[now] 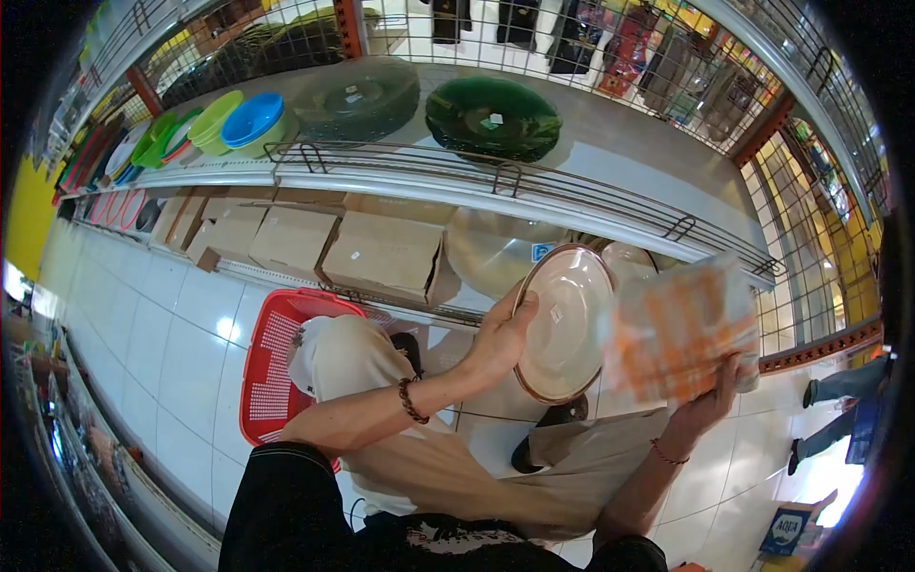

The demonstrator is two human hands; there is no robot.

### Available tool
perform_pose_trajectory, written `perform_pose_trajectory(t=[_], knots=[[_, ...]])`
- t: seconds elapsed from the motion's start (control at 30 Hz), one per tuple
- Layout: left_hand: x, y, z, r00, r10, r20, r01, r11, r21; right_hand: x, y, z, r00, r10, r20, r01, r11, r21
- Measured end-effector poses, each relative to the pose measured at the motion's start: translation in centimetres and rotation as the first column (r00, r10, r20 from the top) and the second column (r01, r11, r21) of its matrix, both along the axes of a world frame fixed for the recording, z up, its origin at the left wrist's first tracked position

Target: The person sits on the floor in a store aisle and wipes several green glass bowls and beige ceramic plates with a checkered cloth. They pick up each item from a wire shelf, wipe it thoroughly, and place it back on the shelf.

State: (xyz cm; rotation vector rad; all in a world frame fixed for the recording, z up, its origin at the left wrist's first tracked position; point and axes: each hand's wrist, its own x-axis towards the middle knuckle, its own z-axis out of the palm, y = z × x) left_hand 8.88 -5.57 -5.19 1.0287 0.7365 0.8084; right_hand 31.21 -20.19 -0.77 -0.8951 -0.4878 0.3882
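Note:
My left hand (499, 336) grips the left edge of a cream plate (562, 348) with a brown rim and a small white sticker. The plate is tilted up, its face toward me. Just to its right, my right hand (705, 412) holds an orange-and-white checked cloth (679, 334) by its lower part. Motion blurs the cloth, and it hides part of the shelf behind. Beyond the held plate, another cream plate (631, 261) shows partly on the lower shelf. Beside it stands a large, shiny round dish (484, 250) with a blue label.
On the upper shelf (658, 195), behind a wire rail, lie green glass plates (524, 133) and stacked coloured bowls (253, 118). Cardboard boxes (379, 250) fill the lower shelf. A red basket (259, 381) stands by my left leg. Another person's legs (834, 419) show at far right.

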Motion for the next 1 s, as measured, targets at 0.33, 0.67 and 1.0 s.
perform_pose_trajectory(t=[0.33,0.67,1.0], knots=[[-0.9,-0.7,1.7,0.998,0.007,0.056,-0.003,0.997,-0.071,-10.8,3.8,0.3,0.081,0.538,0.839,-0.014,0.843,-0.538],[-2.7,0.3,1.4,0.991,0.081,0.107,-0.081,0.997,-0.003,-8.5,4.1,-0.4,0.3,0.578,0.759,0.202,0.739,-0.643],[-5.0,2.1,1.7,0.985,0.163,0.06,-0.167,0.984,0.062,-7.3,2.8,1.7,0.156,0.752,0.64,0.137,0.626,-0.768]])
